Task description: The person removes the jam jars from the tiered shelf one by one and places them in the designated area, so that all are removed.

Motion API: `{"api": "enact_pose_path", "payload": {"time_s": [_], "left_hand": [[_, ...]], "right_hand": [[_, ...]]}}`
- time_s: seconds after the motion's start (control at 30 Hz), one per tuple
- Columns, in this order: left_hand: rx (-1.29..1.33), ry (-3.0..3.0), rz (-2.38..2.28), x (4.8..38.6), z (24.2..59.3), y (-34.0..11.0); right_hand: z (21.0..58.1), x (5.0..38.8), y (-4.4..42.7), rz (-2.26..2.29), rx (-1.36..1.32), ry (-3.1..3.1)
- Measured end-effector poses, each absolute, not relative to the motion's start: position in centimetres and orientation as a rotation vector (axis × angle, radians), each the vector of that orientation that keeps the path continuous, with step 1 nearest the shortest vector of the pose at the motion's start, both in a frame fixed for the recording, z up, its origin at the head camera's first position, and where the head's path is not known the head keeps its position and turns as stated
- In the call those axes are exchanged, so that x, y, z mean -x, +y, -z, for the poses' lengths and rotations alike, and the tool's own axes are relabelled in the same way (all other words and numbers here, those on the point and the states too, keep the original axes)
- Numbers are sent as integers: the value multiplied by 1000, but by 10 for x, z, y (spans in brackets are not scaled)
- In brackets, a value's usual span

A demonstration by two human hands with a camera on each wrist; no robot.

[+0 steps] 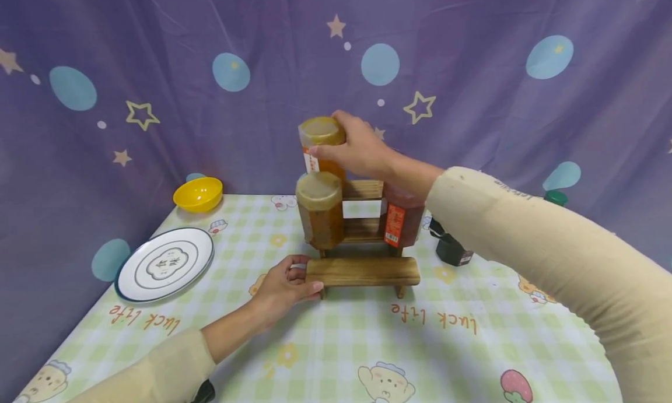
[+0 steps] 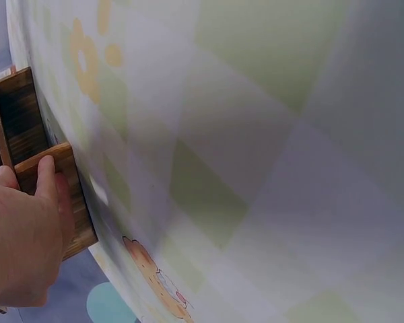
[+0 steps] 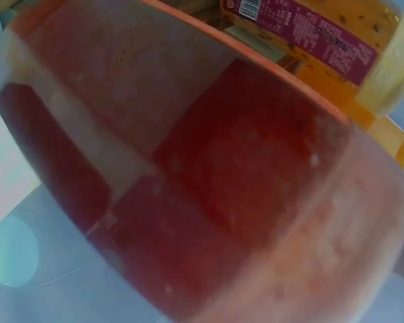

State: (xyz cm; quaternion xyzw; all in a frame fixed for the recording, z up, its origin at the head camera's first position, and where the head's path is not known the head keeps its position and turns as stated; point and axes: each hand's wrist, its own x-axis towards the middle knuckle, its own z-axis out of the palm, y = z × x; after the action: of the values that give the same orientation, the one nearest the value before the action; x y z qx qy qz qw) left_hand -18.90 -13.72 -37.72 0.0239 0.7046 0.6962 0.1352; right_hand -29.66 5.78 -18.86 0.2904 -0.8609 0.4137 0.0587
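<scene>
Head view: the upper amber jar [image 1: 321, 136], behind the lower amber jar [image 1: 321, 211], could knock it off the stepped wooden rack [image 1: 362, 230] if swung forward; loose bracing could let the rack tip. The right hand [image 1: 362, 148] curls its grip round the upper jar; the left hand [image 1: 283, 286] pinches the lowest step [image 1: 362, 272].

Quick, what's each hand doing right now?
Left hand: closed, gripping the wooden rack at its front left end.
Right hand: closed, holding the rear amber jar.
</scene>
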Motion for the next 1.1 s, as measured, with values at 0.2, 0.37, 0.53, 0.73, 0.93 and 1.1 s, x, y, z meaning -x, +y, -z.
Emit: {"api": "enact_pose_path", "payload": {"time_s": [0.2,0.37,0.53,0.73,0.93,1.1], "left_hand": [[-65,2043,-2011,189,378,-137],[-59,2052,-2007,187,376,-137],[-59,2056,-2009,187,376,-136],[-58,2071,-2006,187,375,-135],[-25,2075,-2010,187,375,-135],[-19,2083,-2011,186,374,-134]], "right_hand": [[181,297,70,-1334,-891,-2494],[172,300,80,-1358,-897,-2420],[169,300,94,-1414,-909,-2394],[168,299,114,-1466,-891,-2391],[165,300,137,-1446,-773,-2412],[165,300,160,-1466,-693,-2400]]}}
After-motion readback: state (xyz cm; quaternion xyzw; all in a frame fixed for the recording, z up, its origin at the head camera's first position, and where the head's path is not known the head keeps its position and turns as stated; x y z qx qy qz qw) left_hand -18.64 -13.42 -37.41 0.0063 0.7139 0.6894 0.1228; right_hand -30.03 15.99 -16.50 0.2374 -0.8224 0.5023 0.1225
